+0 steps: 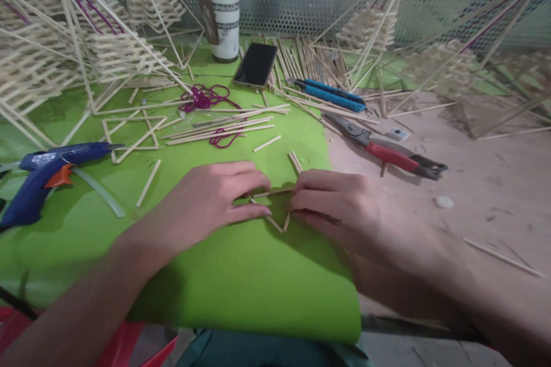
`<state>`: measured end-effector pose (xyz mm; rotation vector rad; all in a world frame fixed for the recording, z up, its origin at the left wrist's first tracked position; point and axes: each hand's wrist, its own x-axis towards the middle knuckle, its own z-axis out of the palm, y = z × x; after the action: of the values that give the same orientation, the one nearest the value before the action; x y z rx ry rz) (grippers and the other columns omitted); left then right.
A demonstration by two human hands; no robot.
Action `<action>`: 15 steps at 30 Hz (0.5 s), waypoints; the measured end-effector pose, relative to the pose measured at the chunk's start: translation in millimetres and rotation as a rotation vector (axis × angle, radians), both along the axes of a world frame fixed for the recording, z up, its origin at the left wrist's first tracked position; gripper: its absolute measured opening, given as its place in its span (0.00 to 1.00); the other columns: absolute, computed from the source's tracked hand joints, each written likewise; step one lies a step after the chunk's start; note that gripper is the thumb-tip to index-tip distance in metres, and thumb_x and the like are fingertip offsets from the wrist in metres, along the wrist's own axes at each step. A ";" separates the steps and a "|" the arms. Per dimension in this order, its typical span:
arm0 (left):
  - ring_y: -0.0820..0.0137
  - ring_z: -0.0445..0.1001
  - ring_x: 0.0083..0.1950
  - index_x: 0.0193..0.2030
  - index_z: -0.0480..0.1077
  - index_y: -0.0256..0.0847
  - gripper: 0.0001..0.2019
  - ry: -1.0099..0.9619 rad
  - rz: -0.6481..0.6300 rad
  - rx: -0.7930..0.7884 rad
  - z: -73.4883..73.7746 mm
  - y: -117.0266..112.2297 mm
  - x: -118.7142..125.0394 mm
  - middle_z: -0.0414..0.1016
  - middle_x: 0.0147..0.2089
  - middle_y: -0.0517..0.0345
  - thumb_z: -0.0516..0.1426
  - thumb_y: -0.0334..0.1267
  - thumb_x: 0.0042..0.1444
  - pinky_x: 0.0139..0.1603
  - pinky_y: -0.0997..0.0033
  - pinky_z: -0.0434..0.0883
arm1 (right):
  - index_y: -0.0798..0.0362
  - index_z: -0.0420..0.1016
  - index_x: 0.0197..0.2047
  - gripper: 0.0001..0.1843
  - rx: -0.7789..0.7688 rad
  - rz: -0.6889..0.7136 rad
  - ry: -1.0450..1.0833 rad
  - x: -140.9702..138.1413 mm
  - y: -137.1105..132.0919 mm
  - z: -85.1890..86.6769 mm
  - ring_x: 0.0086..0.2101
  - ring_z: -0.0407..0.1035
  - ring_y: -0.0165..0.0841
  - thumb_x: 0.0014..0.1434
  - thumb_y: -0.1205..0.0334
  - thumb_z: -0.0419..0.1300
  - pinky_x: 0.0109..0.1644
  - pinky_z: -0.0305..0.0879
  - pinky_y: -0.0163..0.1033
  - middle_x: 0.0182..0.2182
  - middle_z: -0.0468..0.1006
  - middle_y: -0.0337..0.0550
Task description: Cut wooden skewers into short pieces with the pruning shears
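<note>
Wooden sticks (pixel 274 192) lie at my left hand (pixel 228 192), thumb and fingers parted. My right hand (pixel 336 200) bunches over some; from here I can't tell its grip.

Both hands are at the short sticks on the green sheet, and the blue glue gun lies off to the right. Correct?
Not quite: the blue glue gun lies off to the left, as the head view shows. The left hand and right hand are indeed at the short sticks on the green sheet.
</note>
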<state>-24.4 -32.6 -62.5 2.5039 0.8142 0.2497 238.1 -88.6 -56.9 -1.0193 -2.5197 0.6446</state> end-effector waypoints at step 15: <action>0.65 0.81 0.46 0.58 0.77 0.44 0.19 0.007 -0.008 -0.022 0.4 4.9 -12.6 0.81 0.53 0.55 0.63 0.50 0.67 0.46 0.67 0.74 | 0.54 0.84 0.45 0.09 0.075 -0.266 -0.019 2.3 5.4 11.0 0.30 0.70 0.30 0.67 0.71 0.61 0.32 0.63 0.36 0.37 0.82 0.44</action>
<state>-37.0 -27.8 -62.1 2.4882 0.8047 0.2284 240.5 -83.2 -45.9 -1.3072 -2.3467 0.4607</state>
